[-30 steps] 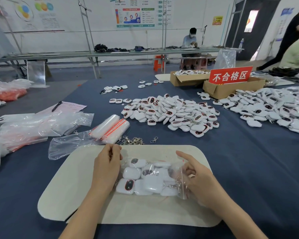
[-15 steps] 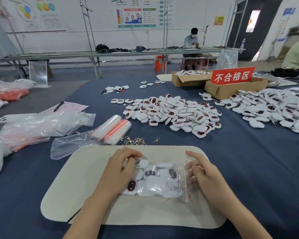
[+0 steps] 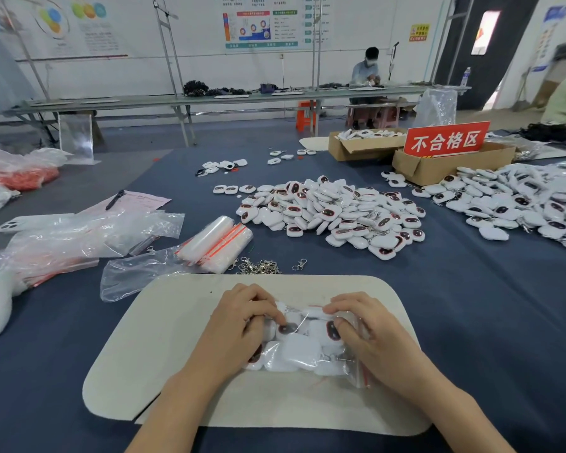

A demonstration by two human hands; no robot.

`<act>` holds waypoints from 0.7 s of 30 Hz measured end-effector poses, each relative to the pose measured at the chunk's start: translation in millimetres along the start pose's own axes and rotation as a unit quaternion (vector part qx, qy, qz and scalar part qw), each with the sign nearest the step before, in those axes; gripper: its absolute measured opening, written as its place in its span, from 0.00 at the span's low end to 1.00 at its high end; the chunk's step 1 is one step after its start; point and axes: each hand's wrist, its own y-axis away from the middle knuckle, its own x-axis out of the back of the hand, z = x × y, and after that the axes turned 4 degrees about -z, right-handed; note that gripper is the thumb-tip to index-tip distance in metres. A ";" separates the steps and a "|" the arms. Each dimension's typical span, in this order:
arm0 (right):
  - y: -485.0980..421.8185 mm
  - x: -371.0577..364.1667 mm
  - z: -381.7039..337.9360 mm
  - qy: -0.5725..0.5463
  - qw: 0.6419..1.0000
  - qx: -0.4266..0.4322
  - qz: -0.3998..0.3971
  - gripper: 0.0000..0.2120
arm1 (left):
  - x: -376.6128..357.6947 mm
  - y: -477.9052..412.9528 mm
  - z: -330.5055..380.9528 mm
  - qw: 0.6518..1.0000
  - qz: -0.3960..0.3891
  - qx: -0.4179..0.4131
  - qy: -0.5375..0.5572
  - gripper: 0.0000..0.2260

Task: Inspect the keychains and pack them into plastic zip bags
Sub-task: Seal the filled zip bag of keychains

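A clear zip bag filled with several white keychains lies on the beige mat in front of me. My left hand presses on the bag's left part, fingers curled on top. At the bag's right end, my right hand grips near the red zip strip. A large pile of loose white keychains lies beyond the mat, and a second pile spreads at the right. A roll of empty zip bags lies to the left of the pile.
Metal clasps lie just past the mat. Two cardboard boxes stand at the back right, one with a red sign. Loose plastic bags, a pen and paper sit at the left. A person sits at a far bench.
Both hands have closed in on the filled bag, from its ends toward its middle. The bag is now bunched up shorter between them.
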 end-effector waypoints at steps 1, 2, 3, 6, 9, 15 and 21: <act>0.3 -0.1 1.2 0.004 1.000 0.002 0.002 0.15 | 0.5 0.1 1.2 1.000 0.002 0.000 0.000 0.18; 0.7 0.0 2.4 0.008 1.000 0.004 0.006 0.15 | 1.3 0.8 2.3 1.000 0.004 -0.001 -0.002 0.18; 1.1 0.3 3.1 0.010 1.000 0.006 0.008 0.14 | 2.2 2.4 3.2 1.000 0.008 -0.001 -0.008 0.17; 2.3 1.5 3.8 0.006 1.000 0.008 0.008 0.14 | 5.8 12.1 2.9 0.999 0.012 0.005 -0.031 0.12; 1.7 1.5 2.7 0.011 1.000 0.003 0.004 0.15 | 7.4 21.9 0.2 0.999 -0.013 0.022 -0.042 0.12; 6.0 7.1 4.0 -0.007 0.999 -0.015 0.035 0.20 | 5.5 20.8 -6.3 0.997 -0.016 0.025 -0.068 0.11; 7.8 11.5 7.6 0.032 0.999 -0.037 -0.008 0.16 | 0.1 -32.3 -21.6 0.987 0.027 0.084 -0.138 0.10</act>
